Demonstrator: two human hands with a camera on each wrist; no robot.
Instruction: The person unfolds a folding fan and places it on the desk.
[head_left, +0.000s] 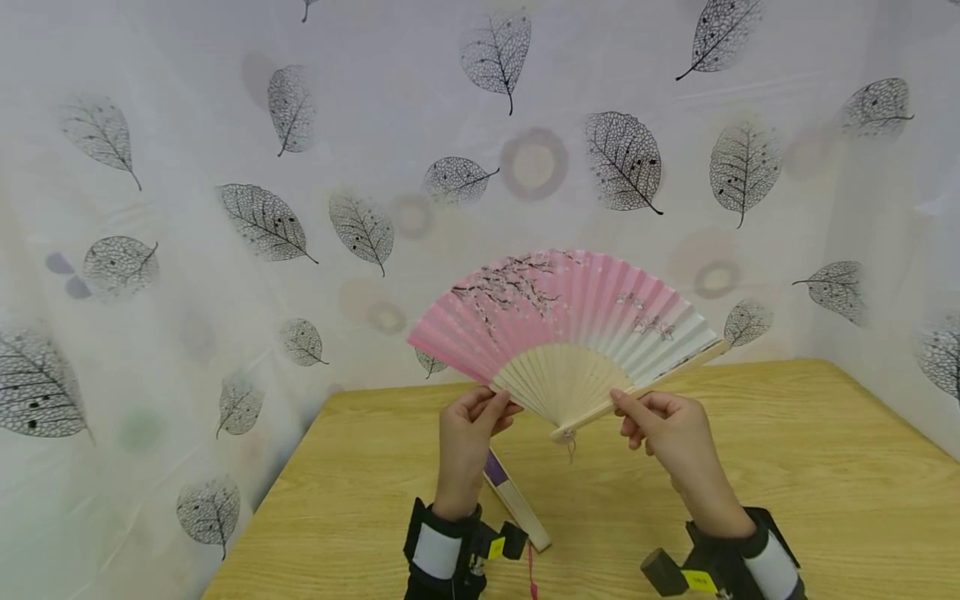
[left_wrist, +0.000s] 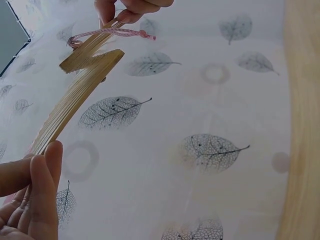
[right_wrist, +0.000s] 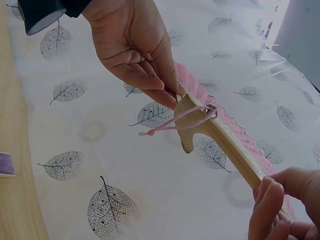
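Observation:
A pink and white folding fan [head_left: 555, 308] with dark blossom branches is spread wide above the table. My left hand [head_left: 471, 429] pinches its left outer edge between thumb and fingers. On the other side, my right hand [head_left: 671, 425] grips the thick wooden guard stick [head_left: 690, 358]. Bare pale ribs [head_left: 566, 375] run together at the pivot between both hands, where a pink cord [right_wrist: 172, 123] dangles. The right wrist view shows the fan nearly edge-on, with my right fingers [right_wrist: 272, 200] around its stick.
On the wooden table [head_left: 360, 500] lies a second, folded fan [head_left: 525, 508] with a purple part and a red tassel [head_left: 533, 575], partly behind my left wrist. A white curtain [head_left: 420, 83] printed with leaf skeletons hangs behind the table.

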